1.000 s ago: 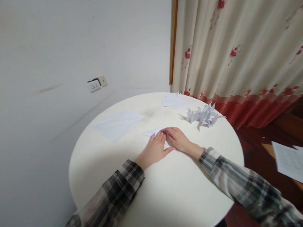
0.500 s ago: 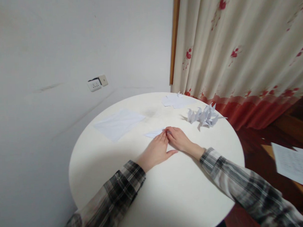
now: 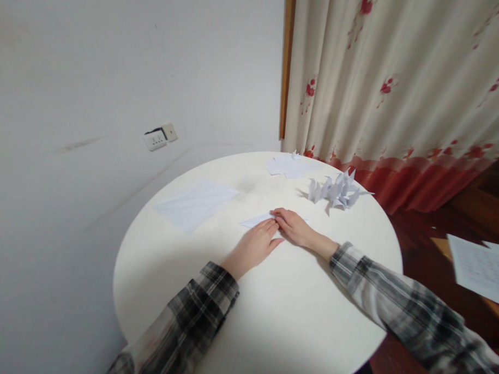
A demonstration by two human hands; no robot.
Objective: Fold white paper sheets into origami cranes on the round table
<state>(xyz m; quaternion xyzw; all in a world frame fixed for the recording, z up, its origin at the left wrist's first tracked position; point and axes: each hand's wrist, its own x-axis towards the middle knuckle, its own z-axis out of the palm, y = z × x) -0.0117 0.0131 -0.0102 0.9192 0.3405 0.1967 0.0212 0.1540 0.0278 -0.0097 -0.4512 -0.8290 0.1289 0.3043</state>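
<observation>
Folded paper (image 3: 254, 219), white and narrow on its left side. Lies on the round table (image 3: 286, 311), near the middle, mostly under both hands.

Head view, the only one. Left hand (image 3: 254, 247) laid low over the paper, fingers straight and together, thumb apart on the near side; a wedge of white shows between thumb and fingers. Right hand (image 3: 294, 227) arches over from the other side, fingers bent, fingertips meeting the left ones at the paper. Undersides hidden: cannot tell whether either hand pinches the sheet or only presses it down.

Change over the last half second: left thumb drawn in closer to the right hand, and a pale point of paper now shows beyond the back of the right hand. Paper's left tip sits a touch further right. My reading: small adjustments to a fold, both hands still engaged, piece unfinished.

Around it: large flat sheet (image 3: 196, 204) to the left, apart from the hands. Cluster of folded paper figures (image 3: 340, 192) beyond the right hand, pointed tips up, too jumbled to count. Further back, loose paper (image 3: 289, 166) near the far rim, with a small folded piece (image 3: 295, 155) at its back edge.
</observation>
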